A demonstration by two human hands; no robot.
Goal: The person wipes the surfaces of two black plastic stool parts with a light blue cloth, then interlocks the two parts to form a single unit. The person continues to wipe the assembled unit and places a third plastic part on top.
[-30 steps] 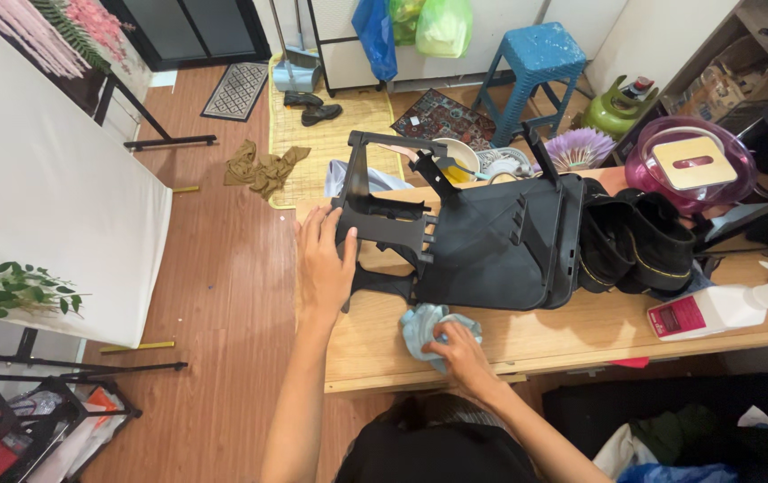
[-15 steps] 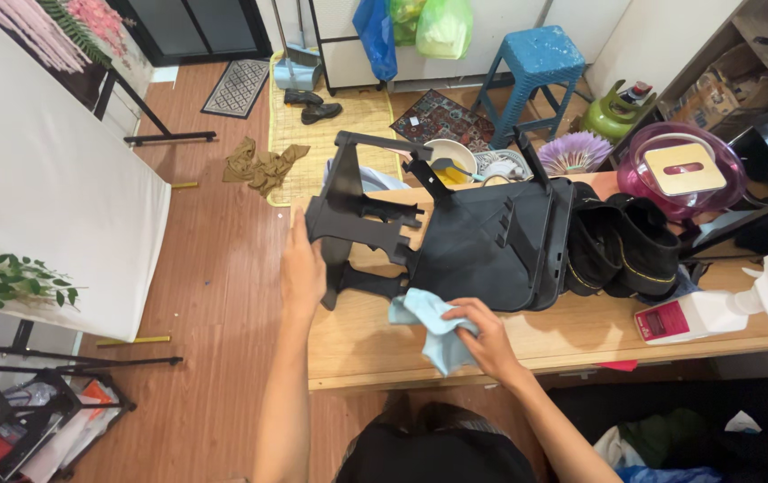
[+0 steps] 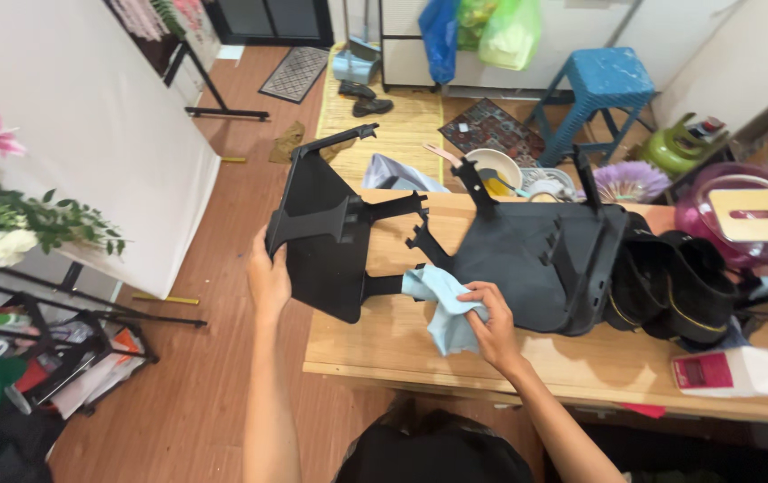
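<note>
A black plastic folding frame (image 3: 527,259) lies across the wooden table (image 3: 402,344). Its hinged end panel (image 3: 317,237) juts out past the table's left edge and stands tilted up. My left hand (image 3: 267,277) grips the lower left edge of that panel. My right hand (image 3: 489,320) holds a light blue cloth (image 3: 440,304) and presses it against the frame's arm near the hinge.
Black boots (image 3: 670,286) rest on the table right of the frame, with a white and red spray bottle (image 3: 737,371) near the front edge and a pink lidded bowl (image 3: 746,224) behind. A white board (image 3: 89,134), flowers (image 3: 8,219) and a black rack (image 3: 53,353) stand at the left.
My left hand has swung the end panel up and outward from the table. My right hand has lifted the cloth off the tabletop onto the frame. The view has shifted left.
</note>
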